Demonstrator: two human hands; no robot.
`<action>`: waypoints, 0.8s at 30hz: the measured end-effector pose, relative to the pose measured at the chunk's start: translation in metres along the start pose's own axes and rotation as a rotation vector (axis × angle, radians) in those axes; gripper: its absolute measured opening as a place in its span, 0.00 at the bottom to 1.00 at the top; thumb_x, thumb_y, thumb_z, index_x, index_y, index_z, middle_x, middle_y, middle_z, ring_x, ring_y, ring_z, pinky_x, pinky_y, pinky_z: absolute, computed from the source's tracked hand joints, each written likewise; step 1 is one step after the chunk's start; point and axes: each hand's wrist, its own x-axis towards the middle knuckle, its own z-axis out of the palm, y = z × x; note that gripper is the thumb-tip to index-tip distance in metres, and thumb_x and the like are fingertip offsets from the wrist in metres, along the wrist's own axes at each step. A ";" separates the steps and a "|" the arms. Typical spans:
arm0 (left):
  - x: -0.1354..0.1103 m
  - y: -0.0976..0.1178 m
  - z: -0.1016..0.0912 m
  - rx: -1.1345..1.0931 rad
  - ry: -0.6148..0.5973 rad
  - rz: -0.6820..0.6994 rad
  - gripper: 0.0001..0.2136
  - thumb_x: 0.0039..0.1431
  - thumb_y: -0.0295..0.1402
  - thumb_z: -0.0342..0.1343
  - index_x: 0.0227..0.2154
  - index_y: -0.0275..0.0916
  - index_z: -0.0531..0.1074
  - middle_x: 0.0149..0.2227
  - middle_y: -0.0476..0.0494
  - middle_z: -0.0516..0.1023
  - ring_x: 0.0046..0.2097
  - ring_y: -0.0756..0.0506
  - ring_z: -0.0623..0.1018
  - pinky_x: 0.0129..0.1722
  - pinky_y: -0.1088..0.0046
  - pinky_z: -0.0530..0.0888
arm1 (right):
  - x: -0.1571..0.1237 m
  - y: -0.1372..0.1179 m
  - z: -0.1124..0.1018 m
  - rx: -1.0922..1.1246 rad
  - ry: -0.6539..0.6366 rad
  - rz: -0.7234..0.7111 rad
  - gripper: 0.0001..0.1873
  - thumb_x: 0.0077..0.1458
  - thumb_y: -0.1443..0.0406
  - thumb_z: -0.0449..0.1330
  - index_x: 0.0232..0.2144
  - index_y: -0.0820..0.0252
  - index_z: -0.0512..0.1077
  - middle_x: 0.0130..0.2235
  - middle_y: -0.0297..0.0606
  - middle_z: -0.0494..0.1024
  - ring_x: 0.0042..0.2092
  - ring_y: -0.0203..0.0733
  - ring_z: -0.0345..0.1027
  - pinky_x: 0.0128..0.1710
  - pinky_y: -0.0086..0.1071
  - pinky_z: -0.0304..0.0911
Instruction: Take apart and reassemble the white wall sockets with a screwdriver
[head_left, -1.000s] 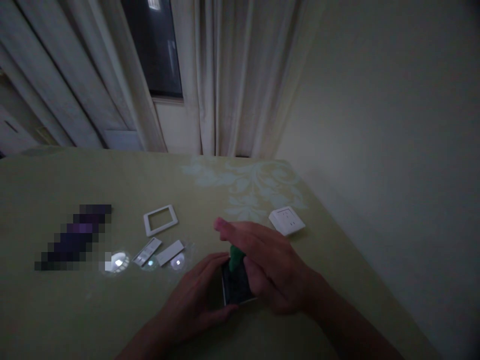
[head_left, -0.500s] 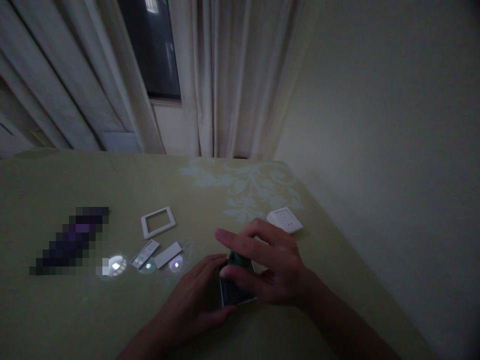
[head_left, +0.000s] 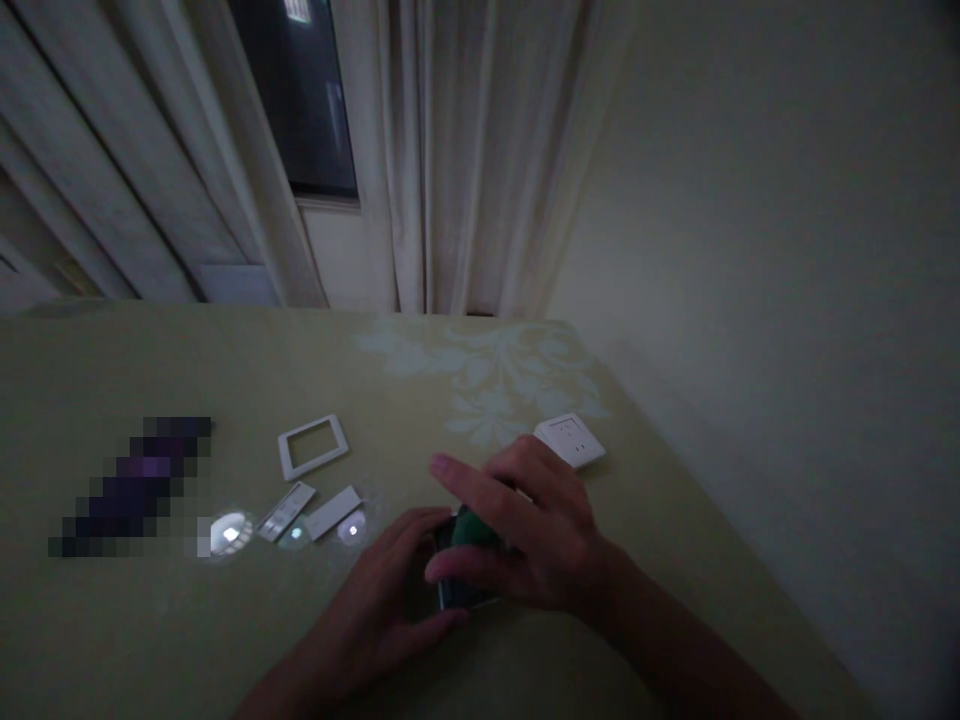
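My left hand (head_left: 397, 580) grips a small square wall-switch body (head_left: 456, 590) by its left edge, fingers behind and thumb in front. The body is dark inside with a pale rim and rests on the table. Over it, my right hand (head_left: 532, 530) has its thumb and fingers closed round the green handle of a screwdriver (head_left: 472, 530); the index finger reaches out to the left. The screwdriver's shaft and tip are hidden under the hand, as is the right part of the switch body.
Left of my hands lie a white rectangular frame (head_left: 283, 458) and two narrow white plates (head_left: 286, 512). A white wall socket (head_left: 574, 440) sits beyond my right hand. A blurred dark object (head_left: 135, 487) is at far left. The cloth-covered table (head_left: 187, 370) meets a wall at right.
My right hand has turned slightly about the screwdriver, its thumb shifting left and down, and more of the green handle shows. My left hand keeps its hold on the switch body.
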 end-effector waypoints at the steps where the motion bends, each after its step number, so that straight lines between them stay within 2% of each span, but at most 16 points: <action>1: 0.001 0.001 0.000 -0.024 -0.008 0.004 0.33 0.61 0.41 0.72 0.66 0.57 0.66 0.65 0.44 0.77 0.63 0.30 0.78 0.62 0.49 0.79 | 0.001 0.000 -0.001 0.058 -0.048 0.007 0.28 0.74 0.58 0.55 0.69 0.65 0.69 0.46 0.47 0.81 0.48 0.50 0.76 0.50 0.44 0.75; 3: 0.001 0.002 0.001 -0.064 -0.027 -0.001 0.35 0.61 0.39 0.72 0.67 0.57 0.63 0.65 0.43 0.76 0.63 0.32 0.78 0.62 0.50 0.78 | 0.003 -0.001 -0.002 0.237 -0.134 0.029 0.31 0.73 0.66 0.48 0.74 0.67 0.59 0.62 0.53 0.76 0.60 0.51 0.73 0.59 0.46 0.73; 4: 0.001 0.002 0.001 -0.083 -0.027 -0.021 0.36 0.61 0.37 0.72 0.67 0.57 0.63 0.65 0.43 0.76 0.63 0.32 0.78 0.62 0.51 0.78 | 0.003 -0.001 -0.001 0.308 -0.140 0.037 0.32 0.72 0.69 0.47 0.75 0.65 0.56 0.65 0.52 0.74 0.62 0.49 0.72 0.61 0.45 0.72; 5: 0.000 0.002 0.002 -0.100 -0.025 -0.047 0.36 0.60 0.36 0.73 0.67 0.56 0.63 0.64 0.43 0.77 0.62 0.33 0.79 0.62 0.51 0.78 | 0.003 -0.001 0.001 0.338 -0.123 0.043 0.32 0.72 0.70 0.48 0.75 0.62 0.56 0.64 0.50 0.76 0.60 0.47 0.74 0.59 0.43 0.73; 7: -0.001 0.001 0.003 -0.137 -0.019 -0.094 0.34 0.60 0.34 0.73 0.65 0.55 0.65 0.61 0.44 0.79 0.59 0.34 0.81 0.59 0.53 0.80 | 0.000 0.000 0.005 0.247 -0.040 0.051 0.28 0.73 0.67 0.54 0.72 0.56 0.64 0.53 0.45 0.80 0.50 0.45 0.75 0.50 0.40 0.75; 9: -0.002 0.002 0.004 -0.164 -0.012 -0.124 0.30 0.60 0.34 0.72 0.63 0.53 0.68 0.59 0.44 0.79 0.58 0.34 0.81 0.57 0.54 0.81 | -0.002 0.000 0.008 0.072 0.032 0.042 0.23 0.72 0.62 0.61 0.66 0.55 0.72 0.42 0.41 0.77 0.41 0.45 0.72 0.43 0.39 0.74; 10: -0.002 0.002 0.005 -0.174 -0.017 -0.133 0.29 0.61 0.34 0.71 0.62 0.53 0.68 0.59 0.44 0.79 0.58 0.34 0.81 0.58 0.54 0.80 | -0.002 0.000 0.007 0.023 0.027 0.034 0.23 0.72 0.59 0.62 0.65 0.56 0.73 0.41 0.41 0.76 0.41 0.46 0.71 0.43 0.40 0.74; 12: -0.002 0.003 0.005 -0.202 -0.034 -0.149 0.30 0.61 0.34 0.71 0.63 0.53 0.67 0.61 0.44 0.78 0.60 0.34 0.80 0.60 0.53 0.79 | 0.001 0.000 0.004 0.089 -0.066 0.037 0.26 0.74 0.60 0.56 0.70 0.61 0.67 0.48 0.46 0.78 0.47 0.48 0.73 0.48 0.44 0.75; 14: -0.002 0.004 0.005 -0.218 -0.043 -0.157 0.34 0.60 0.34 0.72 0.65 0.54 0.64 0.62 0.44 0.78 0.60 0.34 0.80 0.61 0.52 0.79 | 0.004 -0.001 -0.001 0.284 -0.187 0.072 0.29 0.76 0.65 0.49 0.74 0.64 0.59 0.58 0.51 0.77 0.57 0.48 0.73 0.56 0.44 0.74; 15: -0.001 0.005 0.005 -0.213 -0.040 -0.156 0.34 0.60 0.35 0.73 0.65 0.54 0.64 0.61 0.44 0.79 0.60 0.34 0.80 0.60 0.53 0.79 | 0.005 -0.001 -0.002 0.372 -0.217 0.087 0.28 0.75 0.68 0.48 0.74 0.63 0.59 0.60 0.50 0.76 0.59 0.46 0.73 0.58 0.42 0.74; 17: -0.001 0.006 0.005 -0.181 -0.014 -0.135 0.32 0.60 0.36 0.73 0.64 0.55 0.67 0.61 0.45 0.79 0.61 0.33 0.80 0.61 0.52 0.79 | 0.003 -0.002 -0.001 0.454 -0.176 0.107 0.24 0.75 0.67 0.54 0.69 0.59 0.68 0.56 0.45 0.79 0.55 0.42 0.75 0.54 0.36 0.75; 19: 0.000 0.006 0.005 -0.164 0.006 -0.114 0.31 0.60 0.37 0.72 0.63 0.57 0.68 0.63 0.47 0.78 0.64 0.31 0.77 0.63 0.51 0.77 | 0.000 -0.002 0.002 0.395 -0.058 0.106 0.19 0.70 0.65 0.65 0.62 0.56 0.76 0.48 0.40 0.81 0.47 0.40 0.76 0.46 0.33 0.76; 21: -0.001 0.007 0.006 -0.187 0.010 -0.113 0.32 0.60 0.38 0.72 0.64 0.59 0.67 0.65 0.48 0.77 0.65 0.31 0.76 0.64 0.51 0.77 | -0.002 -0.003 0.003 0.300 0.016 0.087 0.20 0.66 0.63 0.70 0.59 0.56 0.79 0.44 0.39 0.81 0.42 0.40 0.75 0.43 0.33 0.75; 24: -0.001 0.006 0.008 -0.255 -0.013 -0.146 0.31 0.61 0.38 0.72 0.64 0.61 0.66 0.62 0.50 0.79 0.63 0.32 0.79 0.62 0.54 0.79 | 0.002 -0.005 -0.002 0.336 -0.074 0.085 0.24 0.69 0.66 0.65 0.64 0.62 0.75 0.56 0.49 0.81 0.55 0.47 0.77 0.55 0.40 0.75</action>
